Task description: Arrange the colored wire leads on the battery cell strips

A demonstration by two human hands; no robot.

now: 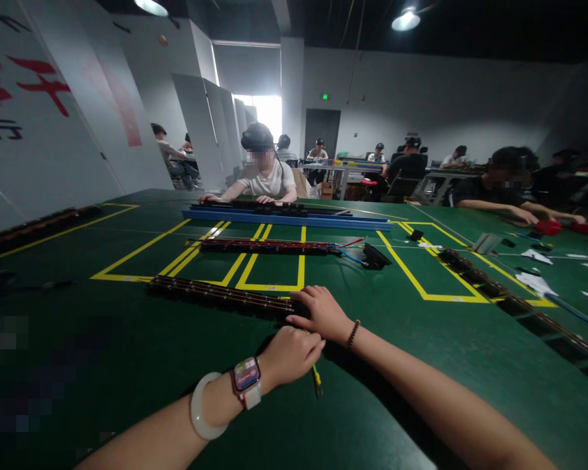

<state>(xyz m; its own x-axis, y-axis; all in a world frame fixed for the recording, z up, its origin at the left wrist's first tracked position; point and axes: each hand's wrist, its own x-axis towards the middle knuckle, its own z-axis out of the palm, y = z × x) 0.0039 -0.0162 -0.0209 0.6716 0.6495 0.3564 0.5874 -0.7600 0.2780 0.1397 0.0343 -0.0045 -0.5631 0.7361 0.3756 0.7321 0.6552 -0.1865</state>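
Note:
A long dark strip with copper-coloured lines [220, 294] lies across the green table [372, 372]. At its right end my right hand [321, 312] rests with bent fingers closed round the strip's end. My left hand [291, 356] is curled just below and touches my right hand's fingers; what it pinches is hidden. A yellow-green wire [317, 378] with a metal tip sticks out beneath my left hand. Beyond the strip lies a second strip with red and blue wires [274, 246], joined by wires to a black part [375, 256].
A blue rail [289, 219] spans the table's far side, where a person in a white shirt [269, 176] works. Dark strips lie at the left [34, 232] and right [509, 297]. Paper scraps [534, 284] and another person's hands [524, 215] are at the right.

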